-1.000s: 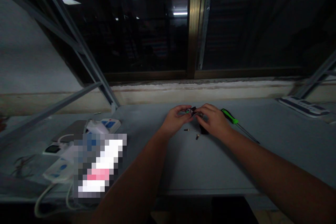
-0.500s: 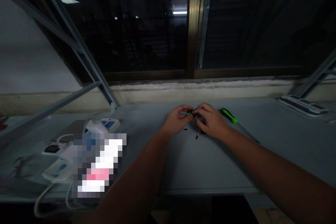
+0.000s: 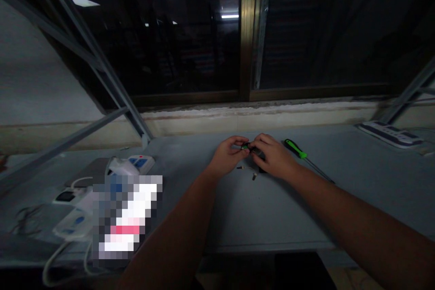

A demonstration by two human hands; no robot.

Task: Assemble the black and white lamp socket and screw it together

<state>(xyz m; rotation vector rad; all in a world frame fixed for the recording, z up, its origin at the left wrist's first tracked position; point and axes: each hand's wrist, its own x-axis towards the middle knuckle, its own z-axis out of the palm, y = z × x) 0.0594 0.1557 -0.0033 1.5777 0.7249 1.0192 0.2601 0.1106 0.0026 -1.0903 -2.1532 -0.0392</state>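
Note:
Both my hands meet over the middle of a grey table [image 3: 306, 208], far from me. My left hand [image 3: 228, 155] and my right hand [image 3: 274, 157] pinch together a small dark part with a green bit [image 3: 247, 147] between their fingertips. Its exact shape is too dim to make out. Two tiny loose pieces [image 3: 247, 172] lie on the table just below the hands. A screwdriver with a green handle [image 3: 299, 152] lies right of my right hand, its shaft pointing toward the right.
White power strips and cables [image 3: 102, 181] crowd the table's left side, partly blurred out. Another power strip [image 3: 390, 133] lies at the far right. A dark window with a brass frame [image 3: 246, 31] stands behind; slanted metal struts [image 3: 102, 68] rise at left.
The hands have closed in slightly on the small part and stayed in place. The view has shifted a little to the left.

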